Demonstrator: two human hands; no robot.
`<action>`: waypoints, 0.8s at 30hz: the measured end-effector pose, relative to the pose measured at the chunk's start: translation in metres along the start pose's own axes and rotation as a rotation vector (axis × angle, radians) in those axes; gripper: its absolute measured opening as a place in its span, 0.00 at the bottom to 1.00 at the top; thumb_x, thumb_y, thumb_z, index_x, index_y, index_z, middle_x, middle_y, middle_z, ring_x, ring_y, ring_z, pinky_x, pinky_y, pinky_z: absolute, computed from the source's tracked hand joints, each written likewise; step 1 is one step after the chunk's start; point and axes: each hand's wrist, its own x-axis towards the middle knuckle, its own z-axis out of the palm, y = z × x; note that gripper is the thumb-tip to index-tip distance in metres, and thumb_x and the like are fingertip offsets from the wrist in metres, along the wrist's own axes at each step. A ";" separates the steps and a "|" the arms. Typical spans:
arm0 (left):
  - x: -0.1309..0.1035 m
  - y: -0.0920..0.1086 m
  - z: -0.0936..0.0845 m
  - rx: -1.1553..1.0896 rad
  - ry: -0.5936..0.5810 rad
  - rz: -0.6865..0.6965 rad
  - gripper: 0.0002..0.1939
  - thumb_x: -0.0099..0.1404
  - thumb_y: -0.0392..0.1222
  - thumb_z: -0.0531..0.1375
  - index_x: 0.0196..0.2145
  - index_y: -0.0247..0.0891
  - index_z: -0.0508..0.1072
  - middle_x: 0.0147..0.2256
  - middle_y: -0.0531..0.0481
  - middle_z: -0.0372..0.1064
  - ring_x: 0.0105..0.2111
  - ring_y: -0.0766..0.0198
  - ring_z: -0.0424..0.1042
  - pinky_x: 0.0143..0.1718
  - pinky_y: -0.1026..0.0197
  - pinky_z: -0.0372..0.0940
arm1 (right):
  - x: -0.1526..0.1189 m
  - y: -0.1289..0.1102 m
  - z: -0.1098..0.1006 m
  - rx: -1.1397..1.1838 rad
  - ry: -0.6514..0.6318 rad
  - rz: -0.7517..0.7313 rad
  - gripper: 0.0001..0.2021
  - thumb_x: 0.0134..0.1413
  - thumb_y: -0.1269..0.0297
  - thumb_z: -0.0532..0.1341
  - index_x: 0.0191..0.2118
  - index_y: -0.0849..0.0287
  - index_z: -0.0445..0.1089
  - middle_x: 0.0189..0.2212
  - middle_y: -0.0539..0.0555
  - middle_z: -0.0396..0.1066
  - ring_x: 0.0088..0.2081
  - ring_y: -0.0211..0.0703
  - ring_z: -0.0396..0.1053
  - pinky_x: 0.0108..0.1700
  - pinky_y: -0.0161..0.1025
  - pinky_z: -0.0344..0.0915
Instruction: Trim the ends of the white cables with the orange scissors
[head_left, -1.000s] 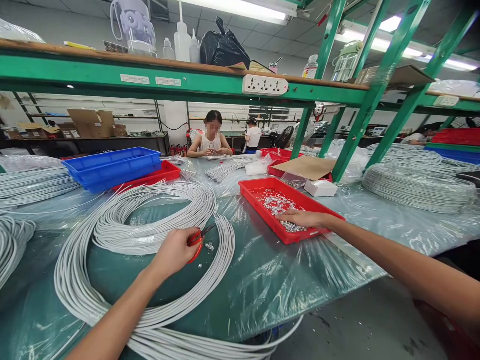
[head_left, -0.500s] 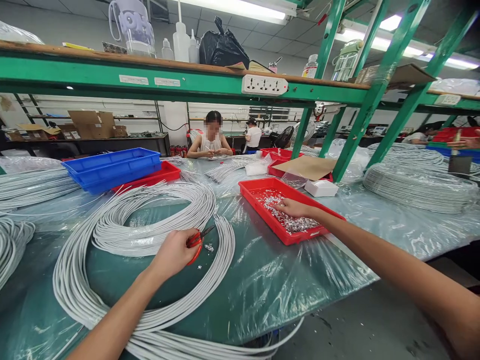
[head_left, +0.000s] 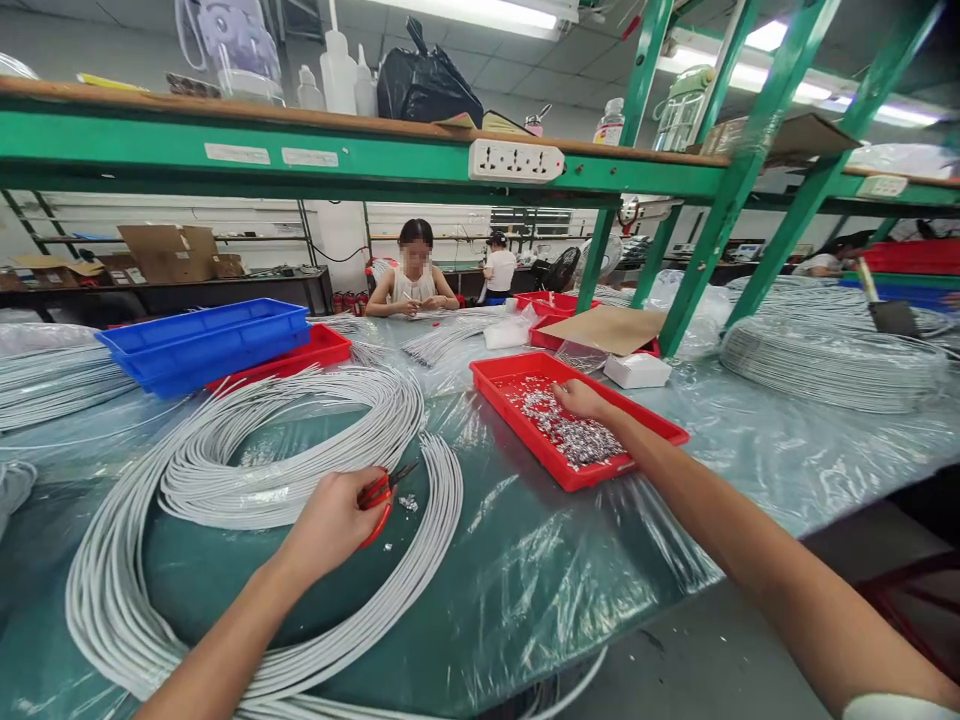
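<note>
My left hand [head_left: 337,515] is closed around red-handled pliers [head_left: 377,500], whose dark tips point right. It hovers over a coil of white cable [head_left: 300,492] lying on the table, close to the cut-off ends of the curved bundle. Under the tips lie a few small shiny metal bits [head_left: 408,503]. My right hand [head_left: 581,400] is over the red tray [head_left: 517,443], fingers curled together near its far side. Many small silvery metal pieces [head_left: 577,436] are spread in that tray. What the right fingertips hold, if anything, is too small to make out.
A blue tray [head_left: 206,340] rests on another red tray [head_left: 322,347] at the left. A small white box [head_left: 637,371] and cardboard [head_left: 606,328] lie behind my right hand. A green shelf frame [head_left: 390,170] spans above. A person [head_left: 415,280] sits across the table.
My right hand has drawn its fingers together and lifted slightly from the metal pieces. The left hand keeps its hold on the pliers. The camera view has shifted a little.
</note>
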 end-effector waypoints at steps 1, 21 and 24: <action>0.000 0.000 0.000 0.003 0.000 -0.003 0.11 0.59 0.41 0.53 0.22 0.39 0.56 0.19 0.58 0.49 0.23 0.68 0.46 0.25 0.65 0.44 | 0.001 0.001 0.001 0.002 0.004 -0.001 0.16 0.63 0.58 0.59 0.51 0.61 0.69 0.50 0.56 0.69 0.47 0.49 0.71 0.48 0.49 0.70; -0.002 0.002 -0.001 0.045 0.013 0.016 0.11 0.59 0.39 0.53 0.22 0.39 0.55 0.19 0.59 0.49 0.23 0.69 0.46 0.24 0.65 0.45 | 0.015 0.016 0.015 0.248 0.146 -0.134 0.17 0.63 0.58 0.60 0.53 0.62 0.68 0.50 0.56 0.69 0.47 0.49 0.71 0.47 0.49 0.71; -0.001 0.002 -0.001 0.057 0.018 0.022 0.11 0.59 0.39 0.53 0.22 0.39 0.55 0.19 0.59 0.49 0.23 0.69 0.45 0.25 0.65 0.45 | 0.016 0.018 0.016 0.317 0.160 -0.146 0.16 0.63 0.58 0.60 0.52 0.62 0.68 0.49 0.56 0.70 0.47 0.49 0.71 0.47 0.48 0.71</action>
